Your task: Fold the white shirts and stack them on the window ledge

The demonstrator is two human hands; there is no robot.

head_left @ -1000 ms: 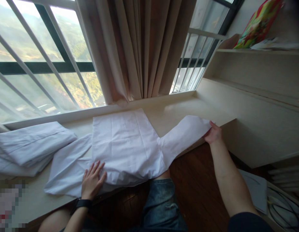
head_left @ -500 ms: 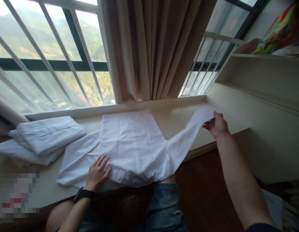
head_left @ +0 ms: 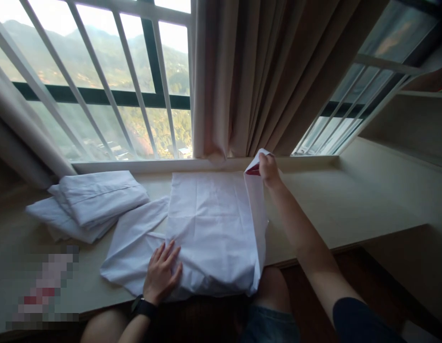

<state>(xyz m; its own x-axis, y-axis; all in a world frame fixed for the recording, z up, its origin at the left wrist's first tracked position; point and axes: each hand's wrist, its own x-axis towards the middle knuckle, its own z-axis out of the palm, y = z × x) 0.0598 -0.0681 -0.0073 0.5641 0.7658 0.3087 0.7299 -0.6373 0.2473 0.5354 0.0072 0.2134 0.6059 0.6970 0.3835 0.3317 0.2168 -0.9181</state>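
Observation:
A long-sleeved white garment (head_left: 210, 214) is spread over the pale ledge, its near edge bunched at the front. My left hand (head_left: 162, 271) lies flat on its lower left part, fingers spread, holding nothing. Closed around the end of one sleeve (head_left: 256, 205), my right hand (head_left: 269, 167) is at the far right corner of the garment. That sleeve is folded up along the garment's right side. A dark red patch shows inside the opening by my fingers. The other sleeve (head_left: 131, 247) stretches out to the left.
Folded white cloths (head_left: 99, 197) are stacked on the ledge (head_left: 331, 205) at the left. A blurred-out item (head_left: 45, 290) lies in front of them. Behind stand a barred window (head_left: 110, 95) and a brown curtain (head_left: 242, 81). A shelf unit (head_left: 414, 157) borders the right side.
My right hand has brought the sleeve inward from the far right, laying it up along the garment's side. My left hand stays flat on the cloth. The view has turned a little left.

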